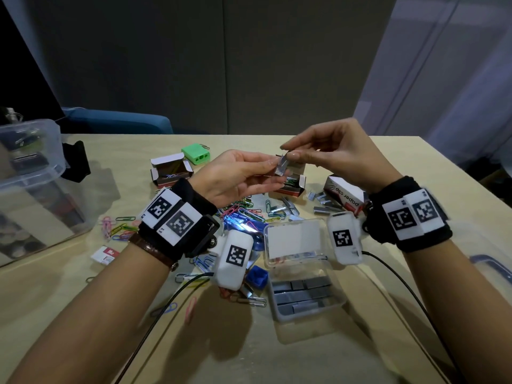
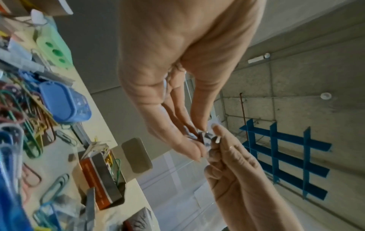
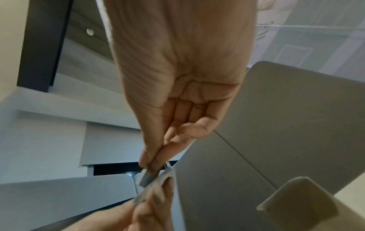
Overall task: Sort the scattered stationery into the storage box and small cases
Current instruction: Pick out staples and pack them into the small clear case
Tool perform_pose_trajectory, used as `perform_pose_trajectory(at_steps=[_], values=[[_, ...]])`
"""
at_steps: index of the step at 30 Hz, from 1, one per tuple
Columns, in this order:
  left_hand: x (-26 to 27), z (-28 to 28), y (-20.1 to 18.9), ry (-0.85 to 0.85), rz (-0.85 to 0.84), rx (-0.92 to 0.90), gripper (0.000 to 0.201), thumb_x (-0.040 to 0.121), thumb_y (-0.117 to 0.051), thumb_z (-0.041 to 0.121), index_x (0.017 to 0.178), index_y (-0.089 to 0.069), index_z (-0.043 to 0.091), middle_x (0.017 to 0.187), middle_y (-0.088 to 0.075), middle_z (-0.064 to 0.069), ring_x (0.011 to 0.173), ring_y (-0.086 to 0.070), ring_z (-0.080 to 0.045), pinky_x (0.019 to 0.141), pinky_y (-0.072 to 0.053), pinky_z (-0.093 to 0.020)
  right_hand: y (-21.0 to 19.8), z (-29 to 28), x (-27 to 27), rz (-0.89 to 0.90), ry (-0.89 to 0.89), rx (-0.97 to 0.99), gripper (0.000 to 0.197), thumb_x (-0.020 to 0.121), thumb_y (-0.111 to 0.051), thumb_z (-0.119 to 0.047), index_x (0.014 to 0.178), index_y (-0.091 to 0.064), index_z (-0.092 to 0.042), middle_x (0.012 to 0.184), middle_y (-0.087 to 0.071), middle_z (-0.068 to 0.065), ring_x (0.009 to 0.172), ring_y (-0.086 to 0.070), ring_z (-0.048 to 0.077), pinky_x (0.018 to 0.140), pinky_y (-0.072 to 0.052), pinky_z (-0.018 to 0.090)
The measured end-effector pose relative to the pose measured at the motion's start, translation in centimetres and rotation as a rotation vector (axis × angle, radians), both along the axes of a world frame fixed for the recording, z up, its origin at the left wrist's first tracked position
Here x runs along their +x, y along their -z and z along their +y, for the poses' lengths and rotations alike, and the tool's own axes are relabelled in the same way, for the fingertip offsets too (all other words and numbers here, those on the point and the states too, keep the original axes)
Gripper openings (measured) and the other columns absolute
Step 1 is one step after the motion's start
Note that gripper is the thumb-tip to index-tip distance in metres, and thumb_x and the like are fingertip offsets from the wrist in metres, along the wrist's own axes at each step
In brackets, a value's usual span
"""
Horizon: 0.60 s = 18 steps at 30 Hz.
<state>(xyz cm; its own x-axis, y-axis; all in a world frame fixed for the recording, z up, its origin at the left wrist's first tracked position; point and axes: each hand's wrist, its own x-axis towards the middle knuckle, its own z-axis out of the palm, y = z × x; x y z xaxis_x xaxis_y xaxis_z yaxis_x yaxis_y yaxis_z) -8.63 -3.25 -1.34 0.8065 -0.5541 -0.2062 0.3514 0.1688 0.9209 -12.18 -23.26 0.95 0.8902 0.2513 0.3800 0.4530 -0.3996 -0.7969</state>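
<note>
A short grey strip of staples (image 1: 282, 167) is held in the air above the table between both hands. My left hand (image 1: 273, 171) pinches its lower end from the left, and my right hand (image 1: 288, 153) pinches its upper end with thumb and forefinger. The left wrist view shows the staple strip (image 2: 205, 138) between the two sets of fingertips. In the right wrist view the strip (image 3: 147, 177) hangs below my right fingertips (image 3: 145, 161). Below, an open clear small case (image 1: 341, 302) holds several staple strips. A large clear storage box (image 1: 41, 173) stands at the far left.
Coloured paper clips (image 1: 248, 210) and loose staple strips (image 1: 324, 209) litter the table's middle. Open paper clip boxes (image 1: 171, 171) (image 1: 291, 187), a third box on its side (image 1: 343, 195), a green sharpener (image 1: 197, 153) and a blue case (image 1: 256, 277) lie around.
</note>
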Motion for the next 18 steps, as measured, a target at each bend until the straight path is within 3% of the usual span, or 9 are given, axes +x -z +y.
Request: perform_pose_trajectory(at_steps=[4, 8, 14, 18], values=[[-0.14, 0.26, -0.58, 0.019, 0.092, -0.031, 0.021, 0.091, -0.054, 0.003, 0.106, -0.066, -0.004, 0.088, -0.071, -0.019, 0.069, -0.070, -0.018, 0.063, -0.060, -0.024, -0.26, -0.72, -0.01, -0.005, -0.008, -0.072, 0.016, 0.081, -0.074, -0.008, 0.096, -0.074, -0.002, 0.092, -0.075, 0.008, 0.090, -0.072, 0.019, 0.081, -0.059, 0.031], [-0.26, 0.39, -1.00, 0.020, 0.074, 0.011, 0.016, 0.090, -0.056, 0.007, 0.095, -0.068, -0.002, 0.087, -0.071, -0.018, 0.071, -0.070, -0.018, 0.063, -0.060, -0.025, -0.50, -1.04, -0.03, -0.035, -0.008, -0.157, 0.013, 0.080, -0.076, -0.009, 0.093, -0.075, -0.006, 0.091, -0.075, 0.003, 0.089, -0.072, 0.014, 0.071, -0.056, 0.021], [-0.40, 0.39, -0.85, 0.017, -0.025, 0.051, 0.024, 0.077, -0.062, 0.002, 0.099, -0.067, -0.004, 0.088, -0.072, -0.015, 0.072, -0.071, -0.018, 0.061, -0.059, -0.021, -0.57, -0.82, -0.08, -0.114, 0.035, -0.228, 0.019, 0.077, -0.080, -0.013, 0.094, -0.076, -0.008, 0.087, -0.074, -0.001, 0.081, -0.069, 0.009, 0.065, -0.051, 0.014], [-0.39, 0.34, -0.65, -0.016, -0.089, 0.054, 0.034, 0.066, -0.067, 0.006, 0.100, -0.068, -0.003, 0.085, -0.073, -0.015, 0.070, -0.071, -0.017, 0.061, -0.059, -0.021, -0.74, -0.85, -0.19, -0.112, 0.091, -0.252, 0.022, 0.074, -0.082, -0.016, 0.095, -0.076, -0.013, 0.085, -0.074, -0.004, 0.078, -0.070, 0.009, 0.073, -0.058, 0.024]])
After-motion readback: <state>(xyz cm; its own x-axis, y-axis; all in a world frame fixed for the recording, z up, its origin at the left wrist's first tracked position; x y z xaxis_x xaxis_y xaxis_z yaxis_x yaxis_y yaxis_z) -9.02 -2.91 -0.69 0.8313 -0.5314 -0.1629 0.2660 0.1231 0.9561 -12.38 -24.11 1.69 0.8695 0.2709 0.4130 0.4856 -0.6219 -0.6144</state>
